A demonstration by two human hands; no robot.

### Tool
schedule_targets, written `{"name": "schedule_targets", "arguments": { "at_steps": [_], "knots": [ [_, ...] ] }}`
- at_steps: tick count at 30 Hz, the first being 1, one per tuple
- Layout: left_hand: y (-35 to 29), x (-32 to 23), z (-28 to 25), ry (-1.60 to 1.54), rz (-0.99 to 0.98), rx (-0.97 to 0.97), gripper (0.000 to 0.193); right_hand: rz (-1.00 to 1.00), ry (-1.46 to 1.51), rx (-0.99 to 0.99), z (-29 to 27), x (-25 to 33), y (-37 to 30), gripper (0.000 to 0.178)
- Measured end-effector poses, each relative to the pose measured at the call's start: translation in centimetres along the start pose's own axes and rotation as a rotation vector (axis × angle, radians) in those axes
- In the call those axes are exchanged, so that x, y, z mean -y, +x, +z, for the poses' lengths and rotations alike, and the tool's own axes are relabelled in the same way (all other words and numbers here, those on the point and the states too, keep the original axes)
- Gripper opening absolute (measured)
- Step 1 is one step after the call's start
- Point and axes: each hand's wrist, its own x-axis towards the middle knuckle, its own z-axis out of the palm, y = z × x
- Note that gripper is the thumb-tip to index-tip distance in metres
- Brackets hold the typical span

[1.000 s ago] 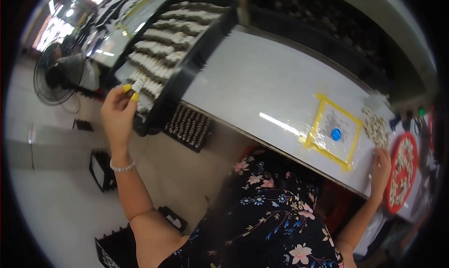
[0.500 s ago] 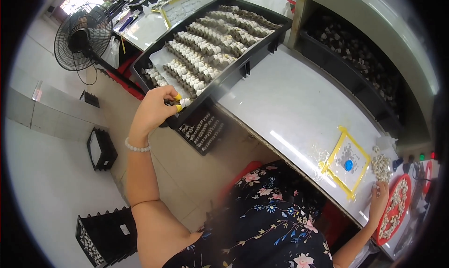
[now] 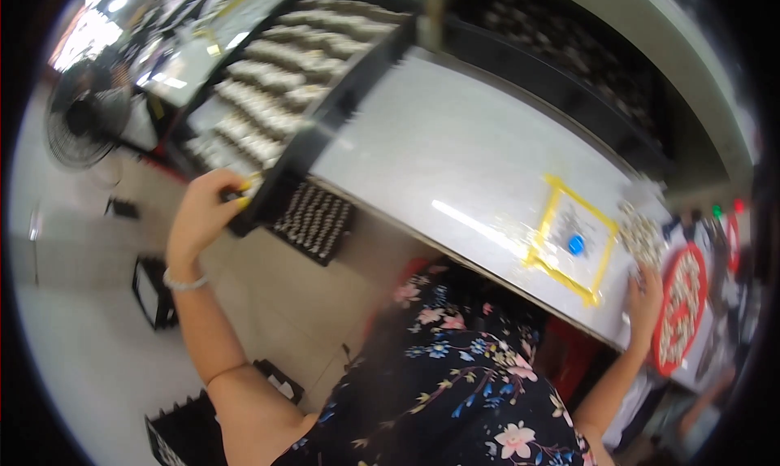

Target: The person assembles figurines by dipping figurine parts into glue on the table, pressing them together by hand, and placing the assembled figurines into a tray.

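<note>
My left hand (image 3: 207, 210) is at the near corner of a black tray (image 3: 313, 133). Its thumb and a finger, both yellow at the tips, close round a small white piece (image 3: 255, 183) at the end of a row; motion blurs it. Wavy rows of white pieces (image 3: 258, 112) fill the tray on a pale sheet. Far to the right, my right hand (image 3: 645, 299) rests on the table with curled fingers, beside a loose pile of small pale pieces (image 3: 640, 232). What those fingers hold is too small to make out.
A yellow-taped sheet (image 3: 591, 279) with a blue round cap (image 3: 576, 244) lies on the white table (image 3: 439, 153). A red oval tray (image 3: 665, 360) of pieces sits right. Behind is a dark bin (image 3: 520, 60). Black crates (image 3: 154, 291) and a fan (image 3: 81, 117) stand left.
The whole view has swung, so the table and trays sit further left and higher, and the picture is blurrier. My left hand stays at the tray corner, my right beside the pile.
</note>
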Motion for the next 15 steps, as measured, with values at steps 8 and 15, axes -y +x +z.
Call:
{"name": "schedule_targets", "arguments": {
  "at_steps": [8, 15],
  "knots": [
    [-1.5, -6.0, 0.6, 0.040, 0.069, -0.353, 0.022, -0.075, 0.138, -0.130, 0.5, 5.3, 1.8, 0.020],
    [5.0, -20.4, 13.0, -0.293, 0.681, 0.080, 0.023, -0.152, 0.263, -0.045, -0.3, 6.5, 1.1, 0.021]
  ]
}}
